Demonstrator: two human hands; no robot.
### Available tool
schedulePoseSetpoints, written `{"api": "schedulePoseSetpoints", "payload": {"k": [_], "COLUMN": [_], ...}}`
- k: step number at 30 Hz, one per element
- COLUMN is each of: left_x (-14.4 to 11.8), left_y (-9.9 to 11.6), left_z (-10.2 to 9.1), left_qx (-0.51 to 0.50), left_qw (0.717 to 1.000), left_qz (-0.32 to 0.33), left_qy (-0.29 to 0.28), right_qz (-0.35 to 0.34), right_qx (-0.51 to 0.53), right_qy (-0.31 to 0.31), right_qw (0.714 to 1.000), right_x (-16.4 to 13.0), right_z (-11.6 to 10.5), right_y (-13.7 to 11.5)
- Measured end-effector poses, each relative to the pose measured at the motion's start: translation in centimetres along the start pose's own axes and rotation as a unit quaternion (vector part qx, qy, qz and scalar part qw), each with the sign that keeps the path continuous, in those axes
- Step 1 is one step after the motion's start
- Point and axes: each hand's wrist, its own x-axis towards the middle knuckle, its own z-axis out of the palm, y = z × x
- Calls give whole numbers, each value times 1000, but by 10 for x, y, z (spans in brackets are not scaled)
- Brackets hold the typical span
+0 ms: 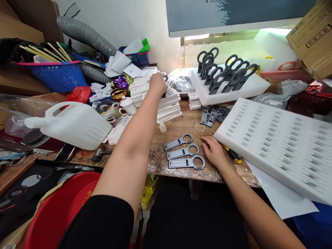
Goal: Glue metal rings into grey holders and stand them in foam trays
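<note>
My left hand (pixel 157 84) is stretched far forward over stacked flat white boxes (pixel 169 105). Its fingers curl closed, and what they hold, if anything, is hidden; something dark shows just beneath. My right hand (pixel 214 150) rests on the wooden tabletop (pixel 155 155), fingers loosely extended and holding nothing. To its left, three grey plastic handle-shaped parts with ring ends lie in a row: the rear one (pixel 178 142), the middle one (pixel 183 151) and the front one (pixel 186 162). A yellow-and-black tool handle (pixel 233 155) lies just right of my right hand.
Several black ringed parts (pixel 228 74) stand upright in a white foam block (pixel 230 93). A slotted foam tray (pixel 280 138) fills the right side. More dark parts (pixel 211 116) lie behind. At left are a white jug (pixel 75 124) and a blue basket (pixel 57 76).
</note>
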Motion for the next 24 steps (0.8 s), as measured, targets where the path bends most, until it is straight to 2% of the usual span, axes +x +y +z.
{"api": "schedulePoseSetpoints", "payload": {"k": [3,6,8,9,11,13,16,18,20,22,24], "left_x": [9,-9,-43,-65,-117,-166,-213,-225,-229,-230,-226], "left_y": [4,2,-4,-9,-20,-32,-43,-45,-45,-45,-48], "left_z": [11,11,10,12,22,40,71,84,87,76,54], "left_qx": [13,12,12,13,32,53,53,43,33,24,15], "left_qw": [1000,1000,999,997,982,962,952,951,951,953,958], "left_qz": [-26,-17,30,74,156,183,188,197,205,209,207], "left_qy": [-7,-4,-5,-18,-106,-198,-238,-236,-228,-217,-198], "right_qz": [0,3,9,13,18,25,44,57,66,70,71], "right_qx": [-5,-12,-17,-20,-26,-37,-60,-71,-74,-71,-63], "right_qy": [-1,-11,-23,-32,-56,-86,-126,-138,-133,-110,-73], "right_qw": [1000,1000,1000,999,998,995,989,986,986,989,993], "right_x": [0,-2,-1,1,11,27,53,66,74,80,88], "right_z": [2,1,-1,-2,-2,2,14,20,20,11,-3], "right_y": [1,-1,-5,-8,-16,-25,-38,-45,-52,-59,-67]}}
